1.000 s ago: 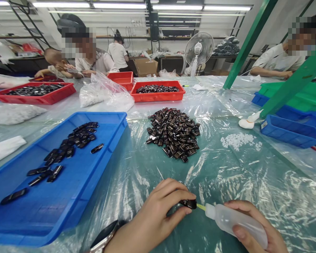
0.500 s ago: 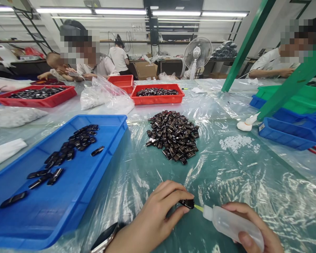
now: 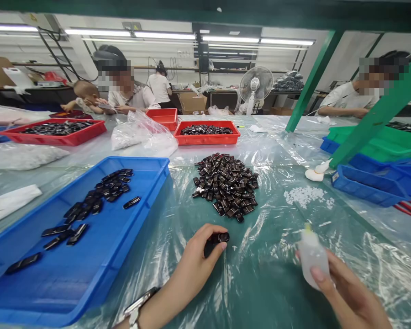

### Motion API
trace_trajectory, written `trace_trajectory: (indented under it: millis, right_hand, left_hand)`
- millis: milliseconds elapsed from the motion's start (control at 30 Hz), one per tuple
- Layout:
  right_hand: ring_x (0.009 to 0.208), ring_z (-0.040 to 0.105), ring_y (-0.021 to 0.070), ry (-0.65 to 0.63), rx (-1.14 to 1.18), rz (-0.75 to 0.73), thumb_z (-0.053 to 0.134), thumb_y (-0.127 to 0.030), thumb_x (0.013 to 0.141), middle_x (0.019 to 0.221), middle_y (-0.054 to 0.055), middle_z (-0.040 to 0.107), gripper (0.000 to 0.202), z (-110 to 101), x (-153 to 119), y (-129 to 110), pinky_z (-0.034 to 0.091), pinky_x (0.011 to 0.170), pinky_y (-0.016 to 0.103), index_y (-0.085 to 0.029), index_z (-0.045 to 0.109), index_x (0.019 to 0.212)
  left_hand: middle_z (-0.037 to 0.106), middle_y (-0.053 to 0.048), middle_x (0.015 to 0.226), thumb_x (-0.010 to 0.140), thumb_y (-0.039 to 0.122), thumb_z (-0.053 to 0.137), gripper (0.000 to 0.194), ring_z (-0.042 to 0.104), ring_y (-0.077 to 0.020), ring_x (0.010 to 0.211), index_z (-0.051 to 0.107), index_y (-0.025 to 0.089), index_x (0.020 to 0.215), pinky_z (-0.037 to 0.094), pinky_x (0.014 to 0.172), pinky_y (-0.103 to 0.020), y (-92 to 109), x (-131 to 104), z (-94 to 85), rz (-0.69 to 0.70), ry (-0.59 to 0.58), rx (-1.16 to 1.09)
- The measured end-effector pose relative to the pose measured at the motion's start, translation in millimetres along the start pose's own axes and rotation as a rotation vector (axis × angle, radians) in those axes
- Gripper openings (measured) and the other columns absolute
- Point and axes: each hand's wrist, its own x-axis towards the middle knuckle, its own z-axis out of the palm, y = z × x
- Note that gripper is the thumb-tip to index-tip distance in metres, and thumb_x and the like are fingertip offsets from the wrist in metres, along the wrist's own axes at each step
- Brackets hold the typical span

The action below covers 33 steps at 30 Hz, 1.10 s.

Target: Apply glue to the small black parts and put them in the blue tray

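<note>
while both hands hover low over the sheeted bench, the findings are as follows;
progress: roughly two dozen black parts (image 3: 99, 201) lie finished-looking in the blue tray (image 3: 147, 192) at left; a far larger heap of black parts (image 3: 226, 185) sits loose on the plastic sheet (image 3: 277, 256) ahead; by my judgement the work is in its early part, most pieces left to handle;
piece in hand: one small black part (image 3: 219, 237) pinched at the fingertips, held just above the sheet, near the heap's close edge;
left hand (image 3: 198, 260): closed in a pinch on that part, thumb under, forefinger over, other fingers curled; a watch (image 3: 137, 306) on the wrist;
right hand (image 3: 345, 292): wrapped round a small translucent squeeze bottle (image 3: 311, 258), thumb pressed on its side; bottle upright, yellow nozzle pointing up, well apart from the part;
white bits: a scatter of white pellets (image 3: 306, 195) on the sheet right of the heap;
surroundings: red trays (image 3: 205, 137) of dark parts further back; blue bins (image 3: 366, 187) at right; other people seated at the far side, their hands on their own work.
</note>
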Motion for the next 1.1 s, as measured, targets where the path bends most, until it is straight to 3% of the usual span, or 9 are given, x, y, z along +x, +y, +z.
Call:
trace_trajectory:
  millis: [100, 200, 333, 400, 500, 567, 633, 800, 1100]
  right_hand:
    - [0.121, 0.058, 0.0305, -0.060, -0.076, -0.301, 0.062, -0.061, 0.079, 0.128, 0.010, 0.066, 0.055, -6, 39, 3, 0.050, 0.096, 0.039, -0.025, 0.057, 0.122]
    - [0.109, 0.064, 0.0314, -0.064, -0.173, -0.378, 0.063, -0.057, 0.080, 0.115, 0.012, 0.069, 0.046, -3, 65, 7, 0.053, 0.087, 0.041, -0.023, 0.059, 0.111]
    - [0.092, 0.061, 0.0301, 0.166, -0.273, -0.429, 0.067, -0.060, 0.075, 0.106, 0.013, 0.059, 0.061, -3, 58, 20, 0.053, 0.076, 0.043, -0.019, 0.049, 0.116]
    - [0.083, 0.058, 0.0260, 0.246, -0.314, -0.458, 0.065, -0.057, 0.080, 0.099, 0.010, 0.055, 0.051, -3, 42, 23, 0.053, 0.068, 0.038, -0.020, 0.051, 0.113]
    - [0.076, 0.061, 0.0206, 0.004, -0.403, -0.580, 0.051, -0.042, 0.095, 0.090, 0.007, 0.059, 0.022, 11, 17, 14, 0.053, 0.058, 0.027, -0.024, 0.058, 0.107]
    - [0.082, 0.065, 0.0191, -0.257, -0.469, -0.703, 0.042, -0.031, 0.101, 0.102, 0.009, 0.059, 0.025, 31, 7, 1, 0.055, 0.067, 0.029, -0.024, 0.054, 0.121]
    - [0.087, 0.065, 0.0214, -0.367, -0.481, -0.747, 0.041, -0.028, 0.100, 0.111, 0.011, 0.058, 0.030, 57, 6, -13, 0.055, 0.068, 0.032, -0.024, 0.055, 0.126]
    - [0.087, 0.059, 0.0321, -0.455, -0.439, -0.777, 0.037, -0.019, 0.093, 0.091, 0.012, 0.059, 0.029, 97, 16, -33, 0.050, 0.067, 0.045, -0.020, 0.065, 0.086]
    - [0.066, 0.055, 0.0204, -0.456, -0.146, -0.487, 0.052, -0.030, 0.089, 0.083, 0.004, 0.060, 0.014, 72, 22, -34, 0.045, 0.060, 0.034, -0.024, 0.063, 0.089]
  left_hand:
    - [0.063, -0.004, 0.104, 0.095, 0.025, 0.049, 0.016, 0.060, -0.0224, 0.094, 0.059, 0.023, 0.108, 0.048, 0.081, -0.037, 0, 0, 0.8, 0.007, 0.007, -0.008]
    - [0.063, -0.005, 0.104, 0.095, 0.024, 0.049, 0.017, 0.060, -0.0227, 0.095, 0.058, 0.022, 0.109, 0.048, 0.081, -0.037, 0, 1, 1.7, 0.012, 0.014, -0.016]
    - [0.063, -0.005, 0.104, 0.094, 0.020, 0.049, 0.017, 0.059, -0.0226, 0.095, 0.058, 0.022, 0.109, 0.048, 0.081, -0.037, -2, 0, 4.0, 0.031, 0.024, -0.026]
    - [0.062, -0.004, 0.105, 0.094, 0.019, 0.050, 0.017, 0.059, -0.0224, 0.096, 0.058, 0.023, 0.108, 0.048, 0.082, -0.037, -3, -1, 5.9, 0.045, 0.027, -0.030]
    - [0.062, -0.004, 0.106, 0.094, 0.017, 0.051, 0.017, 0.059, -0.0225, 0.098, 0.058, 0.023, 0.108, 0.047, 0.084, -0.038, -3, -3, 8.9, 0.069, 0.030, -0.032]
    - [0.062, -0.004, 0.107, 0.094, 0.016, 0.051, 0.017, 0.059, -0.0225, 0.099, 0.058, 0.023, 0.108, 0.047, 0.085, -0.038, -3, -4, 10.3, 0.086, 0.032, -0.027]
    - [0.062, -0.004, 0.108, 0.094, 0.015, 0.051, 0.017, 0.058, -0.0223, 0.102, 0.057, 0.022, 0.108, 0.046, 0.088, -0.038, -2, -5, 10.9, 0.108, 0.032, -0.017]
    - [0.061, -0.005, 0.111, 0.096, 0.014, 0.049, 0.018, 0.057, -0.0221, 0.105, 0.056, 0.022, 0.110, 0.046, 0.091, -0.037, -1, -4, 9.8, 0.146, 0.032, 0.007]
    - [0.059, -0.004, 0.110, 0.095, 0.014, 0.050, 0.018, 0.056, -0.0226, 0.105, 0.056, 0.024, 0.110, 0.046, 0.089, -0.037, 4, -8, 9.0, 0.228, -0.030, 0.009]
